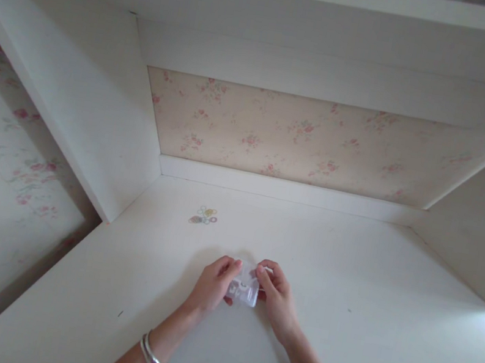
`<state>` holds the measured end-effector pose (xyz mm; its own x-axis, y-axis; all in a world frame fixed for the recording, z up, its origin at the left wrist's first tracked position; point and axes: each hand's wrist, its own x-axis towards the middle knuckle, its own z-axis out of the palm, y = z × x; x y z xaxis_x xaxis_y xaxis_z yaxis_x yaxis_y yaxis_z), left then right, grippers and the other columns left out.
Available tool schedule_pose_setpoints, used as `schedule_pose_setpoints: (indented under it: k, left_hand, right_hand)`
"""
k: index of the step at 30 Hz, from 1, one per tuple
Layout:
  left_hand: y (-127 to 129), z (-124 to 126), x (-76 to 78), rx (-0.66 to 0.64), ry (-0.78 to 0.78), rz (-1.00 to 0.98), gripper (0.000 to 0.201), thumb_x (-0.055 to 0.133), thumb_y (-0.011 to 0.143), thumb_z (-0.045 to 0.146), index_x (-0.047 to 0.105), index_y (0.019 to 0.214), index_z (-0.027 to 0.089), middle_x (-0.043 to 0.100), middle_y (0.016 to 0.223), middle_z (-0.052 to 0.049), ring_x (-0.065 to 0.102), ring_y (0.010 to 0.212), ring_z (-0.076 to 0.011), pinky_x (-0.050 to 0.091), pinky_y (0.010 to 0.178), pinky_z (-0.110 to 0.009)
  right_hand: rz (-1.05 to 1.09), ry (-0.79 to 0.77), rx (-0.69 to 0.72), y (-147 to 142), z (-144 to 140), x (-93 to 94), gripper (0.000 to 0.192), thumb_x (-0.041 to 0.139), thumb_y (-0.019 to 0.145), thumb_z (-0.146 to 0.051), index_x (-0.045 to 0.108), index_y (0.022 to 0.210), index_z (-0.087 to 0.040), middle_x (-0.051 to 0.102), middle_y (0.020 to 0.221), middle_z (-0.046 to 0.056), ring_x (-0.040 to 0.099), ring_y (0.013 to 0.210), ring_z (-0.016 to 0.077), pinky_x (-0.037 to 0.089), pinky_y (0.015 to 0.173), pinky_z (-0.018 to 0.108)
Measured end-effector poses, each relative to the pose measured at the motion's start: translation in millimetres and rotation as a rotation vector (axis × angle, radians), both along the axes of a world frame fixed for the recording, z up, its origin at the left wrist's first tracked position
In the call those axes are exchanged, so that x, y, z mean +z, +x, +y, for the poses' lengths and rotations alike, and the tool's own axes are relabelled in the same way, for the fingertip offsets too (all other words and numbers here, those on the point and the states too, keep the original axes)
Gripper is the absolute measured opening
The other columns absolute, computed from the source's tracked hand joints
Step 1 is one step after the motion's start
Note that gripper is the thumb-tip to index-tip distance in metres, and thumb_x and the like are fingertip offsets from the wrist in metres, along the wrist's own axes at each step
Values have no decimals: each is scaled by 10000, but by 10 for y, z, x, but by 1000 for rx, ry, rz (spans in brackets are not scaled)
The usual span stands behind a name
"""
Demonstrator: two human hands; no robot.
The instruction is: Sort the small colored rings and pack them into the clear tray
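Between my hands is a small clear plastic box [243,293], held just over the white desktop. My left hand [215,282] grips its left side, thumb on top and fingers curled beneath. On the opposite side my right hand [275,295] pinches the upper right edge between thumb and fingers. What lies inside the box is too small to make out. Farther back on the desk, to the left, lies a little cluster of coloured rings [204,216], which look like thin rubber bands.
The white desktop [336,346] has side panels at left [77,85] and right [480,209]. A shelf [270,19] overhangs the back. Floral wallpaper [296,138] shows behind. A small dark mark [120,313] is on the desk at left.
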<state>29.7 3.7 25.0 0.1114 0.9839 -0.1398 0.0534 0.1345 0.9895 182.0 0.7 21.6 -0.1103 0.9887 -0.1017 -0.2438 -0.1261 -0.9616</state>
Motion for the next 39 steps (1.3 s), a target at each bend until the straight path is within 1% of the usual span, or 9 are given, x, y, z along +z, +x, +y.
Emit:
schedule_pose_setpoints:
  k: [5, 8, 12, 16, 21, 25, 28, 31, 39]
  left_hand:
    - [14, -17, -8, -2, 25, 25, 452, 445, 805, 599, 546, 775, 159, 503, 623, 13, 522, 484, -109, 454, 342, -200]
    - [42, -17, -18, 31, 48, 60, 466, 428, 810, 606, 555, 784, 159, 493, 610, 15, 518, 474, -109, 448, 333, -199]
    - [58, 2, -15, 79, 24, 87, 499, 393, 818, 619, 580, 874, 160, 556, 661, -6, 561, 495, -129, 464, 348, -215]
    - [39, 21, 6, 94, 30, 115, 506, 367, 832, 617, 581, 882, 160, 578, 660, -11, 575, 497, -141, 481, 381, -234]
    - [34, 17, 1, 17, 30, 52, 479, 407, 823, 603, 573, 925, 165, 593, 720, -10, 569, 524, -119, 495, 446, -224]
    - [48, -15, -34, -98, -27, 85, 480, 448, 787, 626, 524, 706, 160, 503, 552, 28, 484, 413, -93, 409, 361, -195]
    - [47, -29, -34, -101, -18, 106, 489, 418, 800, 628, 478, 635, 172, 437, 456, 49, 405, 355, -77, 333, 327, -182]
    - [34, -24, -8, -102, -20, 71, 486, 425, 800, 623, 472, 622, 173, 444, 441, 45, 387, 350, -75, 307, 327, -184]
    - [29, -1, 2, -101, -69, -25, 466, 438, 799, 611, 481, 649, 172, 466, 457, 38, 418, 373, -85, 300, 329, -189]
  right_hand:
    - [-19, 29, -10, -5, 12, -7, 356, 603, 768, -518, 503, 894, -201, 580, 679, -15, 531, 570, 107, 449, 513, 224]
    - [-38, 3, -47, -10, 7, 1, 375, 577, 782, -533, 508, 955, -208, 596, 751, -6, 549, 579, 106, 466, 515, 232]
    - [-67, -48, 14, -32, -32, -38, 490, 500, 823, -558, 439, 1203, -254, 603, 858, 9, 578, 564, 118, 492, 491, 266]
    - [-177, 20, 47, -87, -62, -138, 662, 501, 827, -548, 275, 1387, -276, 552, 738, -33, 530, 432, 99, 453, 392, 250]
    - [-90, -3, -29, -103, -32, -109, 698, 529, 805, -546, 291, 1388, -244, 571, 741, -24, 550, 452, 100, 474, 423, 246]
    - [-14, -22, -64, -63, 0, -24, 698, 566, 785, -531, 320, 1368, -236, 595, 773, -13, 553, 465, 90, 469, 435, 227]
    - [10, -42, -67, -61, 7, -30, 684, 573, 785, -527, 338, 1361, -245, 587, 785, -17, 540, 450, 82, 456, 418, 224]
    - [30, -47, -57, -76, 9, -65, 692, 574, 790, -524, 325, 1377, -255, 577, 770, -24, 536, 468, 84, 451, 427, 224]
    - [-28, -43, -13, -77, 11, -79, 816, 542, 795, -570, 210, 1443, -201, 523, 518, -59, 451, 396, 88, 379, 376, 195]
